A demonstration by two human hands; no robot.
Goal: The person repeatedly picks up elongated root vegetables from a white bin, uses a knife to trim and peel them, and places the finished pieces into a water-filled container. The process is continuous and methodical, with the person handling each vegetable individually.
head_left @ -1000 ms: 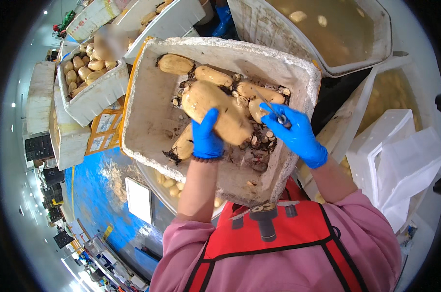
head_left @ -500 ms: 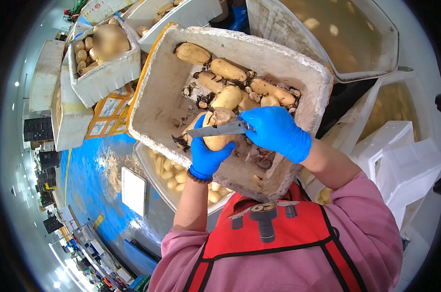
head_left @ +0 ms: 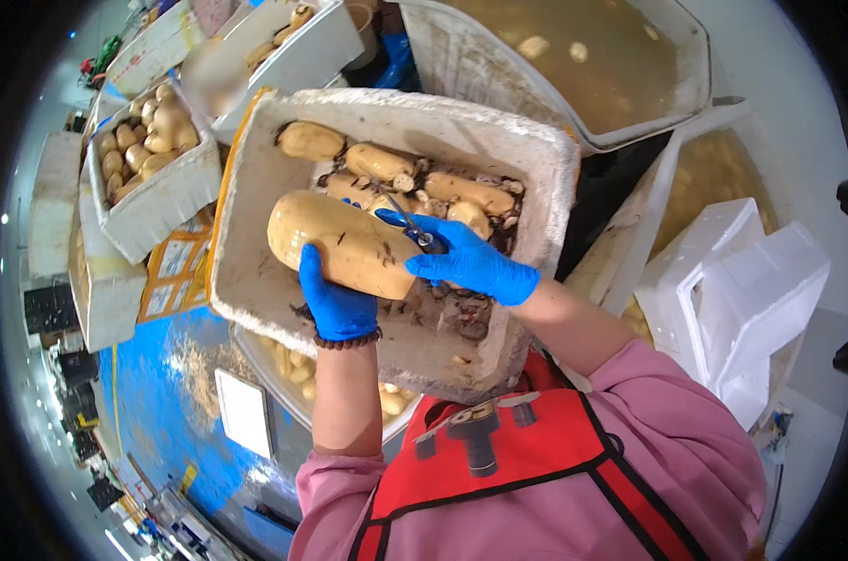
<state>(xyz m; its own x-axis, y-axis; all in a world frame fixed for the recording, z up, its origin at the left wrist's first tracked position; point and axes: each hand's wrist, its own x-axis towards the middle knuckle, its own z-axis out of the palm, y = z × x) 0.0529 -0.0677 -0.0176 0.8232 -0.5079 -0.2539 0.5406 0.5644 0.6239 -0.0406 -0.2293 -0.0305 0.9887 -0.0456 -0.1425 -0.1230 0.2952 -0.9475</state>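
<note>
A large, smooth tan lotus root with dark spots is held up over the foam box. My left hand, in a blue glove, is wrapped round its near side, thumb on top. In my blue-gloved right hand is a knife; its handle end shows between the fingers, and a narrow view of the blade points up and away. The right fingers lie against the root's right end. Below, more lotus roots rest in the box among black scraps and small cut-off ends.
Beyond the box at right stands a tub of murky water. White foam boxes are stacked on the right. At left, another foam box holds several roots. Beneath the work box sits a tub of pale pieces.
A large root is now in my left hand, where a smaller piece was under the blade. My right hand and knife have come close to its end, the blade turned away. The view has shifted.
</note>
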